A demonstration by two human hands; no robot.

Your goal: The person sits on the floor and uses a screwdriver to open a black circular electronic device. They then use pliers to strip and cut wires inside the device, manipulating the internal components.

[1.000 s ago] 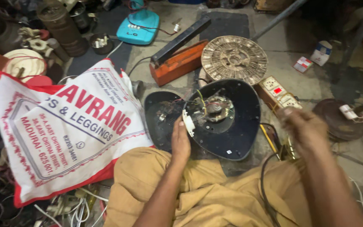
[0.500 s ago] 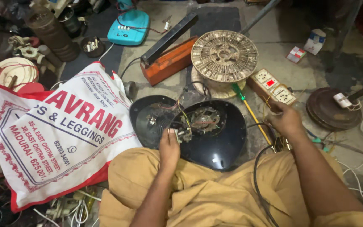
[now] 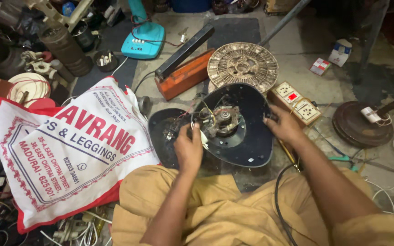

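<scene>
Your left hand (image 3: 189,148) is on the left edge of the black fan base shell (image 3: 245,136), which lies on the floor just in front of your knees with its hollow side turned up. The fingers are curled closed, and they pinch a small white part (image 3: 203,138) at the rim, near the thin wires (image 3: 206,111) that run inside. Your right hand (image 3: 284,125) is on the opposite, right edge of the same shell. Its fingers are bent around the rim and hold it; I cannot tell how tight this grip is.

In the middle of the shell sits a round metal motor part (image 3: 224,120), grey and dusty. A second black cover (image 3: 167,132) lies flat to the left of the shell, touching it and partly under it.

Behind the shell, a round rusty disc with many slots (image 3: 242,66) lies on the floor. Left of the disc there is an orange box with a black bar (image 3: 183,73) across its top, and further back a turquoise fan base (image 3: 144,38). Just right of the shell, close to your right hand, is a white socket board (image 3: 297,102) on a wooden block. Further right stands a dark round stand base (image 3: 361,125).

On your left lies a large white cloth bag with red border (image 3: 64,150), touching your left knee. A black cable (image 3: 279,205) runs over your right leg.
</scene>
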